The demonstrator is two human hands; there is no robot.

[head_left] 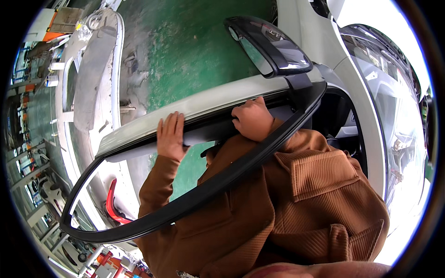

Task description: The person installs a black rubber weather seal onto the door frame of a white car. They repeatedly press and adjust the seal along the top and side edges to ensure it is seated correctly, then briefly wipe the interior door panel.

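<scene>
A white car door (204,99) stands open in front of me, its black window frame (199,201) looping across my chest and arms. Both my arms, in brown corduroy sleeves, reach through the window opening. Flat on the door's top edge lies my left hand (172,139), fingers stretched toward the outer panel. My right hand (254,119) is closed against the black strip (211,116) along the window sill, nearer the mirror. Its fingers curl under, and what they hold is hidden. A black side mirror (273,46) juts out from the door's front corner.
The white car body (371,116) and its windshield (394,65) are on the right. To the left, a large white car body part (118,55) stands beside the green floor (185,51). A red curved piece (111,204) lies at lower left, with shelving beyond.
</scene>
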